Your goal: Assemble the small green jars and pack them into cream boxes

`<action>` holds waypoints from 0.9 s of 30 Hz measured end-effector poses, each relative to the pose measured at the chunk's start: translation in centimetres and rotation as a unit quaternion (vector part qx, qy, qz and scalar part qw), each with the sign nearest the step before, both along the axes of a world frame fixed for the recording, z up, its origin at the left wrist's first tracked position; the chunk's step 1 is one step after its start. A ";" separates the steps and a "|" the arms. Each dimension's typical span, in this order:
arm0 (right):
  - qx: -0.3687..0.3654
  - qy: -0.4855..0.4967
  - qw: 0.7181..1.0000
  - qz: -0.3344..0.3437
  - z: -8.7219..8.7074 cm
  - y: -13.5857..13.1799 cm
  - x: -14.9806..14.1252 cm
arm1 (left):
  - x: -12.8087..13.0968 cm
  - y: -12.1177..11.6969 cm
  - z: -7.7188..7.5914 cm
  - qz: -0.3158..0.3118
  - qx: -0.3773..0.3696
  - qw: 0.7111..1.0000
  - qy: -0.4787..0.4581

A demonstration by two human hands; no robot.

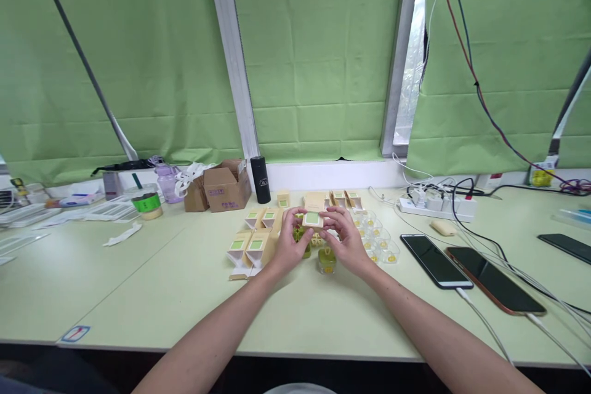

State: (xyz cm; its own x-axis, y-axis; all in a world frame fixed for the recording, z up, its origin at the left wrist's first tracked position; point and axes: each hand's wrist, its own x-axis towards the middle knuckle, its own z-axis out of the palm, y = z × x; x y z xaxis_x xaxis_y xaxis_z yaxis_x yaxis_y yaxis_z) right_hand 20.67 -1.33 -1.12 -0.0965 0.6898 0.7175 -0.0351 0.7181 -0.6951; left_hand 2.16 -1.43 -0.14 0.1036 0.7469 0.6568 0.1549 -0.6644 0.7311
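My left hand (pixel 290 242) and my right hand (pixel 347 242) both hold a small cream carton (pixel 313 220) with a green panel, fingers closed on its two sides. Just below it on the table stands a small clear container with a green lid (pixel 327 260). More green lids (pixel 306 251) sit partly hidden behind my left hand. To the left stand several open cartons (pixel 257 245) of the same kind. Several clear cups with yellow in the bottom (pixel 390 252) are grouped by my right hand. Behind my hands are further cartons (pixel 339 199), partly covered.
At the back left are a brown cardboard box (pixel 227 188), a black cylinder (pixel 261 180), a purple bottle (pixel 168 183) and a green-banded cup (pixel 148 202). On the right lie two phones (pixel 436 260) with cables and a white power strip (pixel 437 208).
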 end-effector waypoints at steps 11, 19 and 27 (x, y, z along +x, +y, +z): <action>-0.004 -0.092 0.996 0.002 0.2 -0.5 0.2 | 0.0 -1.2 1.1 0.104 0.103 0.984 0.104; 0.044 -0.087 0.995 -0.025 0.6 -1.4 0.1 | 0.0 -1.0 1.3 0.131 0.078 0.986 0.061; 0.095 -0.113 0.988 -0.053 1.3 -2.1 0.2 | -0.4 0.0 1.3 0.148 0.050 0.987 0.030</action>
State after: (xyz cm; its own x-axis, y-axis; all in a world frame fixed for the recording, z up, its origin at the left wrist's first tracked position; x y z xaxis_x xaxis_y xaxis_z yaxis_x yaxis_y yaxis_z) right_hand 20.87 -3.41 0.17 -0.2034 0.5600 0.8032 0.1886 0.8273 -0.5291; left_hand 1.74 -1.39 1.13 -0.0689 0.6816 0.7284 0.3945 -0.6521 0.6475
